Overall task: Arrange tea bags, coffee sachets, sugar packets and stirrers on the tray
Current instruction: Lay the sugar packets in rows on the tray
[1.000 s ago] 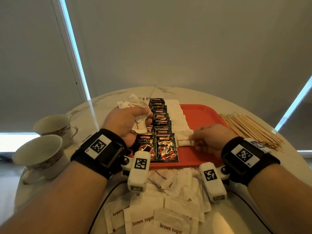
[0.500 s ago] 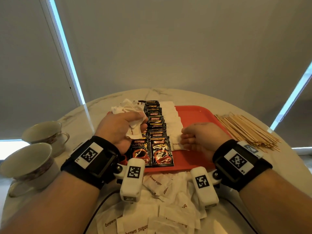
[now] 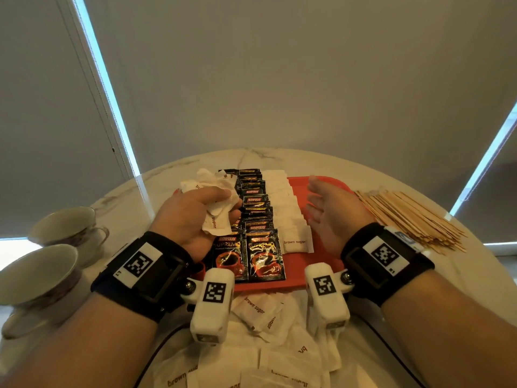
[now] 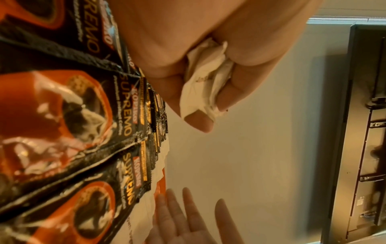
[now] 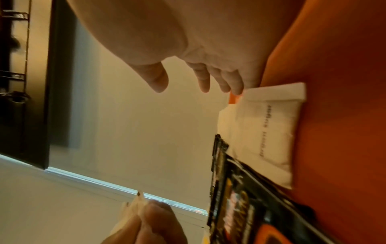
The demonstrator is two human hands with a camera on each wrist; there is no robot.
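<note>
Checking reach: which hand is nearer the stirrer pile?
Right. The right hand, open, hovers over the tray beside the stirrer pile; the left hand holds sugar packets across the tray.

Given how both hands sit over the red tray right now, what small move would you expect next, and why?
Probably the right hand, open and empty above the red plastic tray, reaches across to take one white brown-sugar packet from the crumpled bunch that the left hand grips. The white packet row beside the black coffee sachets ends at the near packet, with bare tray in front.
</note>
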